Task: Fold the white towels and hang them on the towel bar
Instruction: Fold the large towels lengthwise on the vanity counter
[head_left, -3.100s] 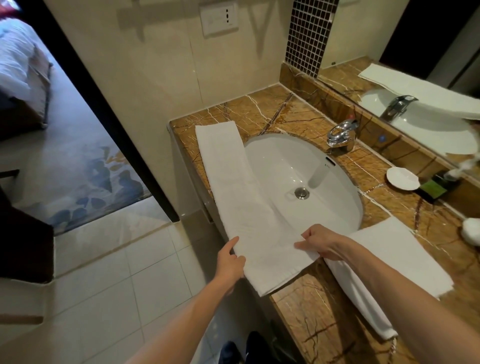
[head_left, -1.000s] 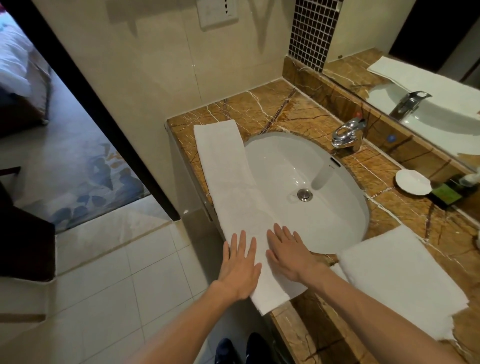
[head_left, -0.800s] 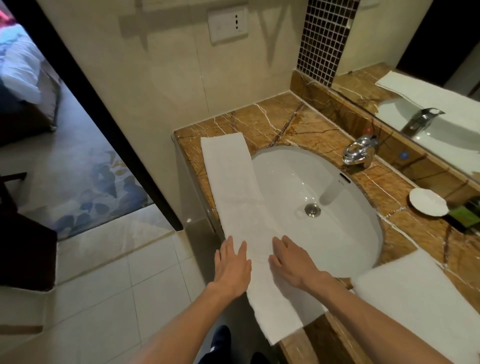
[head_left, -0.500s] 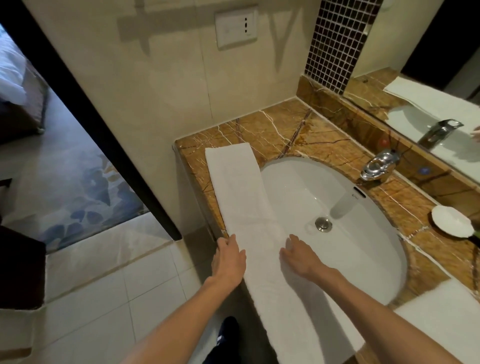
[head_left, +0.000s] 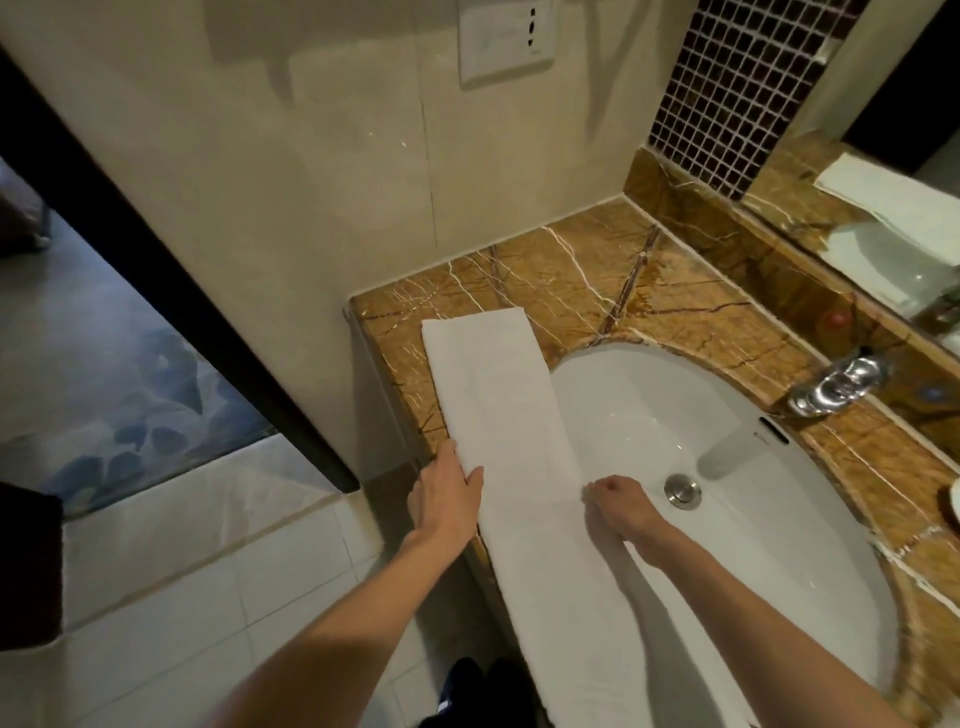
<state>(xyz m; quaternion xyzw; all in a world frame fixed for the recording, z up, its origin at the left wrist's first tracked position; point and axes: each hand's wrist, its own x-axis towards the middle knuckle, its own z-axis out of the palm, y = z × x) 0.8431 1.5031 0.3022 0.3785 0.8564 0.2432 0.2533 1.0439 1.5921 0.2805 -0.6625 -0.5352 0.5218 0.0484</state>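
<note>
Right grip (head_left: 618, 506) curls onto one long edge of the white towel (head_left: 493, 395), left grip (head_left: 447, 499) lies straight-fingered against the other, strip running between and beyond both along the table (head_left: 597, 270): likely soft, light, floppy, so pinch both edges.

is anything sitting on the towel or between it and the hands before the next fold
Nothing visible. The left hand touches the left edge of the towel, and the right hand has curled fingers at its right edge over the sink. No object lies on it. The towel bar is out of view.
</note>
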